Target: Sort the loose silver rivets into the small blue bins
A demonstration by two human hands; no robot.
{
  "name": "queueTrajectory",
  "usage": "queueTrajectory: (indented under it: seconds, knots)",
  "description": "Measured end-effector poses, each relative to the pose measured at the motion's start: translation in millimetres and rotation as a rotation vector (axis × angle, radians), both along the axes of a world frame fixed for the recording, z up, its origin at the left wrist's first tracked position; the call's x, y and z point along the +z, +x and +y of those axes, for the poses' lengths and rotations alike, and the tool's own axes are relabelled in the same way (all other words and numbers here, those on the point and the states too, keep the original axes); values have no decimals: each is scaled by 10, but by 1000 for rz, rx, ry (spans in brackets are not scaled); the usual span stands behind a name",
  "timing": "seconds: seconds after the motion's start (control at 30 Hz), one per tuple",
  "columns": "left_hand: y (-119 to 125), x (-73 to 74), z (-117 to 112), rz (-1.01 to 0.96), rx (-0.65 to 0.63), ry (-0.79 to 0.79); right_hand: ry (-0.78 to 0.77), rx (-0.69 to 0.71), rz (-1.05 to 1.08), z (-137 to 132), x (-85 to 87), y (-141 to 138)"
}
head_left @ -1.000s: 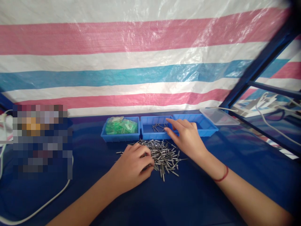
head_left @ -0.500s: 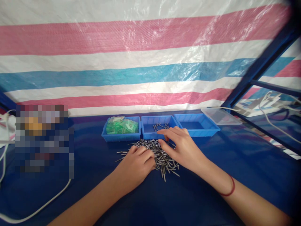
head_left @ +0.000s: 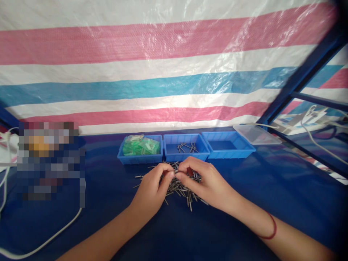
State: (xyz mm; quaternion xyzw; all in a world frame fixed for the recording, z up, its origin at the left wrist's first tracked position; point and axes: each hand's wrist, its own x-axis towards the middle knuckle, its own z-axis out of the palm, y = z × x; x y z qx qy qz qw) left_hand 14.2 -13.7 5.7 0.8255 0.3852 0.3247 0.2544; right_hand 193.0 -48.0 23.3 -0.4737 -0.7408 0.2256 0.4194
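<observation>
Over a loose pile of metal blind rivets (head_left: 187, 194), my left hand (head_left: 152, 186) and my right hand (head_left: 208, 181) meet fingertip to fingertip. Each hand pinches with thumb and forefinger. Between the tips a small piece of a blind rivet (head_left: 175, 172) shows, mostly covered by the fingers. Just behind the hands, a blue bin (head_left: 186, 157) holds several more rivets, lying crosswise on its floor. The pile spreads on the dark blue table under both hands, which hide part of it.
To the left stands a blue bin (head_left: 141, 158) with green plastic packets (head_left: 140, 145). A third blue bin (head_left: 231, 154) is on the right, beside a clear plastic lid (head_left: 258, 135). A white cable (head_left: 54, 239) curves along the left. Blue frame bars (head_left: 304, 76) rise at the right.
My right hand has drawn back from the middle bin, and its fingers have closed. My left hand has turned from the pile to a pinch against it. More rivets show in the middle bin.
</observation>
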Motion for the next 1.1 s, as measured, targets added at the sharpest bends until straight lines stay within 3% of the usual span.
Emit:
queueTrajectory:
  seconds: [0.27,0.47,0.73,0.87,0.97,1.1]
  knots:
    - [-1,-20,15,-1,-73,-29,28,-28,13,-3,-17,14]
    - [3,8,18,-11,-33,-13,82,-9,-1,-3,13,50]
    - [-27,44,17,-73,-28,-9,198,29,-211,38,-5,86]
    - [-54,73,42,95,-125,30,247,-173,-263,138,-58,197]
    - [-77,97,58,274,-232,154,256,-341,-325,266,-112,350]
    - [-99,85,60,471,-329,292,252,-404,-375,358,-149,465]
